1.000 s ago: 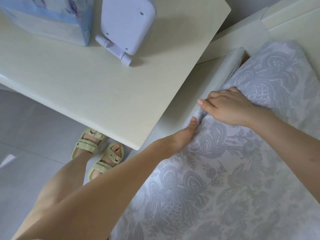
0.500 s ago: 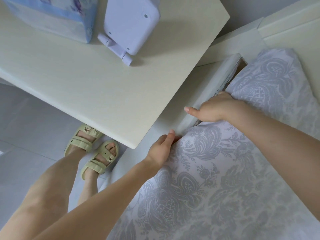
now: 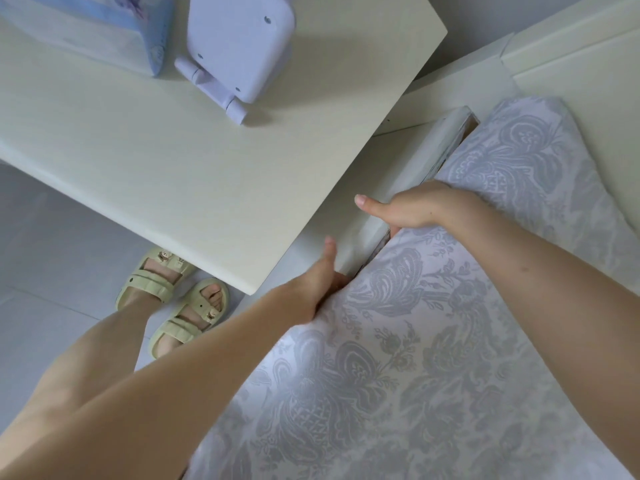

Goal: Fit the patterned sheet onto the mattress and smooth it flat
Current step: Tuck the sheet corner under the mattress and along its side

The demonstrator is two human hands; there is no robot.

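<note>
Pale lilac sheet (image 3: 433,358) bears grey floral damask, lying mostly smooth.

Soft even daylight, faint shadows, wide-angle edge distortion

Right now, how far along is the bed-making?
Done: the patterned sheet is spread out, fairly flat. In hand: the left hand and right hand work its edge down beside the bed rail, fingers hidden. Left: finishing that tuck and smoothing the fold near the far corner.
</note>
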